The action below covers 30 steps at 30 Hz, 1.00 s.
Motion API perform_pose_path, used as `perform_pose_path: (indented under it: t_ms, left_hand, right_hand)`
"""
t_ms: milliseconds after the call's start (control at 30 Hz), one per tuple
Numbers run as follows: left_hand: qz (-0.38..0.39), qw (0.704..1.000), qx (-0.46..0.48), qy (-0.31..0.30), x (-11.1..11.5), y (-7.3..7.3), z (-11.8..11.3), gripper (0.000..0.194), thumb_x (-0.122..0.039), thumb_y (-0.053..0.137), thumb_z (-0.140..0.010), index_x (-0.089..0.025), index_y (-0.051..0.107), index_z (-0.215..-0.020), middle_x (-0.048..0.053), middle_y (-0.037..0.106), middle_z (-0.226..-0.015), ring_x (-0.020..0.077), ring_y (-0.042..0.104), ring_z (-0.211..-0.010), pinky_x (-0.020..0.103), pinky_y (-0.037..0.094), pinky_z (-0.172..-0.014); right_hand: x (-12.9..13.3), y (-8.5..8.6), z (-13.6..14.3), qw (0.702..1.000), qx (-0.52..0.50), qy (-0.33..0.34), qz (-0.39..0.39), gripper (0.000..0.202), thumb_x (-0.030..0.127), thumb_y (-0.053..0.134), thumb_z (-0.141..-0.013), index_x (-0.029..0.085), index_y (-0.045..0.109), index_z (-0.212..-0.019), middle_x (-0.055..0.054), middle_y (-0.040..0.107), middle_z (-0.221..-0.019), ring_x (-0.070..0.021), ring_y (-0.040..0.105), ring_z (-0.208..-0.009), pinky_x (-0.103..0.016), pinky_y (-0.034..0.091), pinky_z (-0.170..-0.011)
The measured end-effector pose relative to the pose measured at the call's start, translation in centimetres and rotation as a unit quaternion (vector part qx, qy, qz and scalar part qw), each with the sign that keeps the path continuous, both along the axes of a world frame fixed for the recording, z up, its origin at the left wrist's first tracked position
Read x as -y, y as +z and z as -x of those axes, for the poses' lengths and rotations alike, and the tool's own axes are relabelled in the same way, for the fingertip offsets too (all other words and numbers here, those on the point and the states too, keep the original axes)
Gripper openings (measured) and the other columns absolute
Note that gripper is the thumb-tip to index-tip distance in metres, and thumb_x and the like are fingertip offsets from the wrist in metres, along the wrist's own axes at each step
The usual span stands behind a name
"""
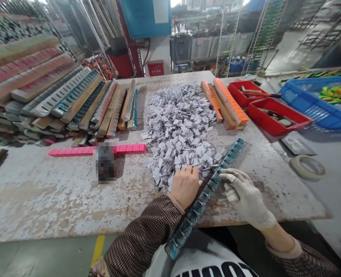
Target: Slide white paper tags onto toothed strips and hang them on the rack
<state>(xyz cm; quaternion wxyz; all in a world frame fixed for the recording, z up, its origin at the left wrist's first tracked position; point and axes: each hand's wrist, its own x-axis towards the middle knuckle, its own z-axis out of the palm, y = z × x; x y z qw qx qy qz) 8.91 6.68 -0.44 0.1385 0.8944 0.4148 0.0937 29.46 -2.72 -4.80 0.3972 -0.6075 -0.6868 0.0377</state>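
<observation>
My left hand is bare, its curled fingers at the near edge of a heap of small white folded pieces; the fingertips are hidden. A long teal slotted bar slants from my lap up over the table, between my hands. My right hand, in a white glove, has its fingers bent together against the bar's right side near the upper end. Anything pinched there is too small to make out. Thin pieces stand in several of the bar's slots.
A pink slotted bar lies left, beside a blurred dark object. Many bars are stacked at far left. Orange bars, red trays, a blue basket and a tape roll are on the right.
</observation>
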Motion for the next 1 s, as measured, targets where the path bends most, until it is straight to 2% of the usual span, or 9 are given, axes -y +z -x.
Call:
perform_pose_path:
  t_ms: [67,133,267,367,500,633,767,833,1000]
  left_hand:
    - [0.02,1.0,0.012,0.013,0.2,-0.3,0.3,0.013,-0.018,0.063,-0.095,-0.012,0.062,-0.106,0.016,0.068,-0.107,0.0335,0.065,-0.103,0.044,0.053,-0.086]
    - [0.047,0.998,0.036,0.027,0.3,-0.6,0.9,0.012,-0.016,0.059,-0.095,-0.014,0.062,-0.107,0.015,0.068,-0.108,0.0323,0.065,-0.105,0.043,0.053,-0.088]
    - [0.113,0.985,0.117,0.064,-0.1,-1.5,2.9,0.019,-0.008,0.053,-0.093,-0.017,0.06,-0.108,0.011,0.07,-0.108,0.0273,0.066,-0.103,0.04,0.051,-0.092]
    - [0.175,0.96,0.195,0.1,-0.4,-2.2,4.5,0.018,-0.01,0.051,-0.093,-0.018,0.059,-0.106,0.006,0.07,-0.094,0.0228,0.067,-0.089,0.037,0.052,-0.087]
    - [0.279,0.902,0.303,0.126,0.0,-2.7,6.0,0.018,-0.022,0.051,-0.094,-0.017,0.055,-0.111,0.004,0.067,-0.088,0.0172,0.066,-0.074,0.03,0.055,-0.069]
    - [0.371,0.842,0.376,0.111,1.0,-1.7,6.5,0.024,-0.032,0.057,-0.092,-0.016,0.055,-0.108,0.003,0.066,-0.086,0.015,0.065,-0.067,0.029,0.058,-0.063]
    - [0.467,0.745,0.467,0.095,2.5,0.0,6.3,0.036,-0.039,0.075,-0.084,-0.016,0.056,-0.105,0.001,0.065,-0.082,0.0128,0.063,-0.066,0.027,0.058,-0.065]
    - [0.498,0.703,0.499,0.089,3.5,0.4,6.2,0.04,-0.039,0.082,-0.081,-0.016,0.058,-0.102,0.0,0.065,-0.081,0.0119,0.061,-0.067,0.026,0.057,-0.065]
    - [0.532,0.678,0.503,0.066,5.3,1.0,6.5,0.042,-0.046,0.083,-0.083,-0.015,0.062,-0.103,0.003,0.066,-0.089,0.0139,0.061,-0.077,0.027,0.054,-0.072]
  right_hand:
    - [-0.1,-0.2,0.2,0.996,0.084,0.01,-0.006,0.031,0.016,0.05,-0.1,0.024,0.066,-0.125,-0.007,0.065,-0.132,-0.0352,0.053,-0.128,-0.06,0.048,-0.108]
    - [-0.1,-0.2,0.4,0.99,0.142,0.021,-0.018,0.035,0.012,0.05,-0.098,0.022,0.066,-0.127,-0.008,0.064,-0.134,-0.0348,0.052,-0.128,-0.058,0.049,-0.107]
    - [0.1,-0.3,1.0,0.987,0.153,0.039,-0.041,0.032,0.011,0.052,-0.098,0.019,0.066,-0.125,-0.01,0.063,-0.132,-0.0337,0.054,-0.125,-0.055,0.052,-0.104]
    - [0.7,-0.5,2.0,0.988,0.14,0.056,-0.044,0.029,0.011,0.053,-0.1,0.019,0.066,-0.125,-0.01,0.064,-0.131,-0.0325,0.055,-0.123,-0.053,0.053,-0.103]
    - [1.3,0.3,2.6,0.99,0.109,0.079,-0.038,0.026,0.015,0.056,-0.103,0.021,0.064,-0.127,-0.009,0.065,-0.126,-0.0299,0.058,-0.119,-0.049,0.053,-0.102]
    - [0.4,2.3,2.8,0.994,0.065,0.066,-0.054,0.024,0.021,0.056,-0.105,0.02,0.061,-0.128,-0.011,0.063,-0.125,-0.0303,0.059,-0.116,-0.049,0.053,-0.098]
    - [-1.2,3.7,4.4,0.994,0.013,0.103,-0.041,0.018,0.032,0.056,-0.105,0.02,0.061,-0.118,-0.014,0.061,-0.128,-0.0344,0.056,-0.123,-0.056,0.05,-0.102]
    - [-1.6,3.6,5.5,0.99,-0.048,0.136,-0.01,0.014,0.033,0.054,-0.106,0.022,0.062,-0.106,-0.012,0.062,-0.123,-0.033,0.057,-0.12,-0.053,0.052,-0.099]
    - [-0.5,3.2,7.3,0.969,-0.182,0.164,0.041,0.014,0.029,0.052,-0.108,0.023,0.063,-0.102,-0.01,0.061,-0.123,-0.0238,0.065,-0.104,-0.035,0.059,-0.087]
